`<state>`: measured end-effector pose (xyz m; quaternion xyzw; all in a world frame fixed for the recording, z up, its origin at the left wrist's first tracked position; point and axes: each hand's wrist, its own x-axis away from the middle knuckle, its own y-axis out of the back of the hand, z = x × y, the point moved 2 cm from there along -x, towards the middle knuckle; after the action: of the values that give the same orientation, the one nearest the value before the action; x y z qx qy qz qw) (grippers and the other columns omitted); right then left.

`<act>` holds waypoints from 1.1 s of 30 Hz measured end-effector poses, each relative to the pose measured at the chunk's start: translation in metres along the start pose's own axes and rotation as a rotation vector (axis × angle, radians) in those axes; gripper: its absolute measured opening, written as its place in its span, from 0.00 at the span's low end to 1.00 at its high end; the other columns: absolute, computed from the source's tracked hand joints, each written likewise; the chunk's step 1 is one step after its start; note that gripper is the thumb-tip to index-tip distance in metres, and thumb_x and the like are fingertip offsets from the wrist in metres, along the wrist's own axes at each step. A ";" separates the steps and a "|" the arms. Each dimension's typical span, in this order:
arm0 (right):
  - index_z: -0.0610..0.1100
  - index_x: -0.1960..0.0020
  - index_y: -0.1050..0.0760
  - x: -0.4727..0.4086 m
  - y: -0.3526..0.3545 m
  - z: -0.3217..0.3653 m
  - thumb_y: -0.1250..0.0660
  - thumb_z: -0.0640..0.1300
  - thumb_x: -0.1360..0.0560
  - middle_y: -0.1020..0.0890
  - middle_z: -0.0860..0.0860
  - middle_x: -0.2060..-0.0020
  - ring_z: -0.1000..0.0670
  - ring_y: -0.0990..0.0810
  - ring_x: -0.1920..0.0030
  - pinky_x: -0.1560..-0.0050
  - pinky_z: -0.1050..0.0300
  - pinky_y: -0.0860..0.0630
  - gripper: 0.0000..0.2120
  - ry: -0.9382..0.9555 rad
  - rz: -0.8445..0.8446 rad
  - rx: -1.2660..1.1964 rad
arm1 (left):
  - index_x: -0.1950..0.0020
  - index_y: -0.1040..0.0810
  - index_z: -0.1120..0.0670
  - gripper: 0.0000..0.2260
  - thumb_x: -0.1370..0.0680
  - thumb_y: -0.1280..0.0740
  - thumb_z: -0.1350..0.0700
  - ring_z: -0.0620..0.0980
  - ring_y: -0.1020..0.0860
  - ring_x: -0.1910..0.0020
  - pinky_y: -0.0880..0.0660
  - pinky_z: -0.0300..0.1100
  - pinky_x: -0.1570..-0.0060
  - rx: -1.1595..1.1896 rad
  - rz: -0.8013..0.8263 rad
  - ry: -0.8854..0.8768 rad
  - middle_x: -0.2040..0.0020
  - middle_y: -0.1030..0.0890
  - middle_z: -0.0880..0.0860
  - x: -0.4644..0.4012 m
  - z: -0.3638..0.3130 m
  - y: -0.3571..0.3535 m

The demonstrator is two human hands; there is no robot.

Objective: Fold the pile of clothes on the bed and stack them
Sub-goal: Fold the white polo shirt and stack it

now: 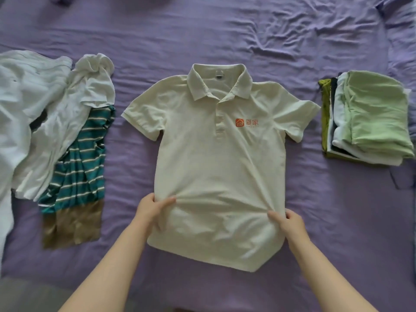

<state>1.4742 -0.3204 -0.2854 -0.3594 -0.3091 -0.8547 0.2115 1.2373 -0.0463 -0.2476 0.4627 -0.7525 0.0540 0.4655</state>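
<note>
A cream polo shirt (216,158) with an orange chest logo lies face up in the middle of the purple bed, collar away from me. My left hand (150,209) pinches the shirt's left side near the hem. My right hand (289,221) pinches its right side at the same height, and the fabric wrinkles between the two. To the left lies the unfolded pile (45,122): white garments over a teal striped shirt (83,158) with a brown lower part. At the right stands the folded stack (369,118), a light green piece on top.
The purple bedsheet (225,30) covers the whole view and is creased at the far right. A dark fold of fabric (403,176) shows just below the stack. A grey strip (27,293) runs along the near left edge of the bed.
</note>
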 end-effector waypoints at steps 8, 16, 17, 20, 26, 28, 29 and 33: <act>0.41 0.46 0.23 0.029 0.002 -0.019 0.26 0.38 0.30 0.15 0.48 0.57 0.49 0.16 0.58 0.61 0.56 0.20 0.13 0.028 0.234 -0.131 | 0.50 0.21 0.55 0.11 0.29 0.24 0.55 0.45 0.20 0.56 0.26 0.36 0.64 -0.275 0.156 -0.086 0.54 0.18 0.48 0.013 0.023 0.030; 0.40 0.44 0.22 0.073 0.005 -0.059 0.29 0.36 0.29 0.15 0.44 0.51 0.44 0.16 0.54 0.52 0.48 0.20 0.14 0.054 0.298 -0.261 | 0.45 0.20 0.58 0.10 0.26 0.30 0.64 0.51 0.18 0.51 0.23 0.39 0.56 -0.092 0.406 -0.088 0.50 0.15 0.52 0.056 0.058 0.040; 0.40 0.44 0.22 0.079 0.008 -0.064 0.29 0.36 0.29 0.15 0.44 0.51 0.44 0.16 0.53 0.50 0.47 0.21 0.14 0.068 0.261 -0.273 | 0.45 0.21 0.60 0.09 0.25 0.31 0.65 0.51 0.18 0.53 0.23 0.39 0.58 -0.080 0.370 -0.108 0.51 0.16 0.53 0.062 0.061 0.043; 0.38 0.48 0.21 0.099 0.021 -0.070 0.28 0.39 0.28 0.14 0.49 0.59 0.49 0.16 0.61 0.60 0.54 0.19 0.10 0.092 0.121 -0.264 | 0.48 0.21 0.64 0.07 0.24 0.31 0.63 0.51 0.21 0.60 0.24 0.43 0.62 -0.106 0.190 -0.166 0.53 0.19 0.57 0.074 0.067 0.056; 0.36 0.60 0.22 0.120 0.037 -0.067 0.30 0.47 0.25 0.21 0.49 0.73 0.52 0.25 0.75 0.75 0.64 0.30 0.14 0.110 -0.122 -0.131 | 0.57 0.20 0.59 0.14 0.27 0.28 0.47 0.50 0.23 0.65 0.31 0.42 0.67 -0.389 -0.087 -0.287 0.61 0.20 0.54 0.080 0.073 0.076; 0.35 0.58 0.22 0.115 0.035 -0.077 0.35 0.49 0.22 0.21 0.44 0.65 0.47 0.25 0.65 0.62 0.55 0.29 0.16 0.113 -0.132 -0.076 | 0.60 0.22 0.58 0.17 0.26 0.30 0.43 0.55 0.23 0.61 0.31 0.45 0.62 -0.367 -0.082 -0.186 0.61 0.21 0.55 0.076 0.085 0.077; 0.35 0.55 0.22 0.111 0.033 -0.084 0.36 0.47 0.21 0.21 0.43 0.61 0.46 0.25 0.61 0.59 0.53 0.30 0.15 0.095 -0.135 -0.098 | 0.63 0.23 0.58 0.19 0.26 0.31 0.43 0.56 0.24 0.62 0.31 0.45 0.63 -0.325 -0.076 -0.118 0.62 0.22 0.55 0.074 0.093 0.077; 0.36 0.49 0.23 0.094 0.028 -0.112 0.36 0.40 0.22 0.23 0.45 0.63 0.49 0.27 0.66 0.66 0.58 0.31 0.07 0.002 -0.109 -0.222 | 0.63 0.23 0.60 0.12 0.24 0.29 0.53 0.52 0.29 0.67 0.34 0.44 0.66 -0.111 -0.071 -0.024 0.63 0.25 0.56 0.064 0.127 0.078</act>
<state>1.3750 -0.4296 -0.2660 -0.3626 -0.2312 -0.8942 0.1240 1.0870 -0.1088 -0.2433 0.4631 -0.7430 -0.0097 0.4832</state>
